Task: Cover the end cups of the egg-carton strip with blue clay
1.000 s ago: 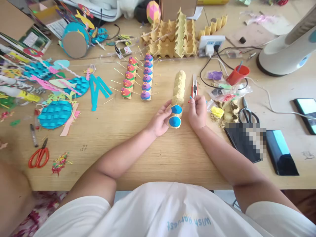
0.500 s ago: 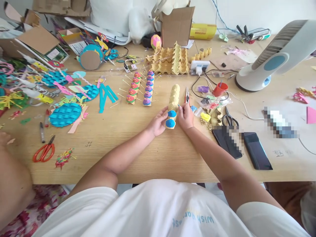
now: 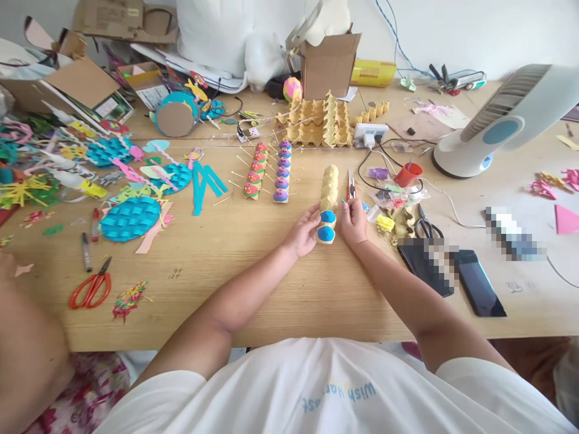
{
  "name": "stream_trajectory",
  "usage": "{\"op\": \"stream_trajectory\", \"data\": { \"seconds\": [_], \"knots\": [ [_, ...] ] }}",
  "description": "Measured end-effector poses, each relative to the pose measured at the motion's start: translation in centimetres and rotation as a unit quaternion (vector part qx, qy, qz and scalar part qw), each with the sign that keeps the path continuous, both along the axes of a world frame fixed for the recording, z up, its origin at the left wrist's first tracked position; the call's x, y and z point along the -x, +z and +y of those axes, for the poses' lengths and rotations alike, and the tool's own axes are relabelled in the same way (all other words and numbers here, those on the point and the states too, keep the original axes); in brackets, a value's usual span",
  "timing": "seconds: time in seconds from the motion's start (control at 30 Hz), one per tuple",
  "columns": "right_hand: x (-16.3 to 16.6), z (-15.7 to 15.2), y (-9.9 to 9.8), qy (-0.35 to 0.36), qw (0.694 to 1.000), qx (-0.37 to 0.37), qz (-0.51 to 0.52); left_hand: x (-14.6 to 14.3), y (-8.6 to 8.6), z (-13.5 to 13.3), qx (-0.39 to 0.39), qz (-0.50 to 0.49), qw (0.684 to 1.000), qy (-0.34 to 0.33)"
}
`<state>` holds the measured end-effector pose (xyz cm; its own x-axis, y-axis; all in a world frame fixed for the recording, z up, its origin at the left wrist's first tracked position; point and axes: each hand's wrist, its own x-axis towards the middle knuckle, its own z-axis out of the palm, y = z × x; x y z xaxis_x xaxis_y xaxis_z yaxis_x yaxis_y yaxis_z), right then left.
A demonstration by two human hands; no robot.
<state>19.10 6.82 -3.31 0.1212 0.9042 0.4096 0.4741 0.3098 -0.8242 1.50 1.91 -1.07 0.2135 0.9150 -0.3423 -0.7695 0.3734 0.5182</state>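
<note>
A strip of yellow egg-carton cups (image 3: 329,187) lies on the wooden table (image 3: 253,271), running away from me. Its two nearest cups (image 3: 326,226) are painted blue. My left hand (image 3: 304,231) curls against the left side of the blue cups. My right hand (image 3: 354,221) rests just to their right, fingers pinched on a thin stick with a blue tip, too small to name. A red utility knife (image 3: 350,184) lies just beyond that hand.
Two rows of painted carton cups (image 3: 269,170) stand left of the strip. Blue woven paper discs (image 3: 130,218) and red scissors (image 3: 91,289) lie far left. Egg trays (image 3: 316,120), a power strip (image 3: 370,132), a red cup (image 3: 407,175), black scissors (image 3: 424,226), phones (image 3: 479,289) and a fan (image 3: 497,126) are right.
The camera has tilted up and back, showing more of the table's far side. Both hands stay at the blue cups with little shift.
</note>
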Motion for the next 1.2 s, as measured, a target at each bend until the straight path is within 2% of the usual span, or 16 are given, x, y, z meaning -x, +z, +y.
{"op": "stream_trajectory", "data": {
  "seconds": [0.23, 0.47, 0.6, 0.83, 1.03, 1.2],
  "knots": [
    [-0.4, -0.3, 0.8, 0.004, 0.999, -0.023, 0.026, 0.2, 0.1, -0.1, -0.013, -0.009, 1.000, 0.002],
    [0.8, 0.5, 1.9, 0.023, 0.998, -0.013, 0.065, 0.1, 1.0, 1.8, -0.012, 0.000, 1.000, 0.017],
    [0.9, -0.1, 1.9, 0.027, 0.999, -0.032, 0.027, 0.0, 0.7, 2.3, -0.004, 0.008, 0.999, 0.033],
    [0.2, -0.8, 1.9, 0.096, 0.993, -0.066, -0.016, 0.9, 0.5, 2.5, -0.015, -0.008, 1.000, 0.012],
    [0.3, -0.8, 1.8, 0.104, 0.990, -0.089, -0.029, 1.0, 0.4, 2.5, 0.009, 0.009, 1.000, -0.022],
    [0.3, -0.8, 1.9, 0.121, 0.985, -0.108, -0.054, 1.3, 0.5, 2.2, 0.008, 0.033, 0.999, -0.016]
  ]
}}
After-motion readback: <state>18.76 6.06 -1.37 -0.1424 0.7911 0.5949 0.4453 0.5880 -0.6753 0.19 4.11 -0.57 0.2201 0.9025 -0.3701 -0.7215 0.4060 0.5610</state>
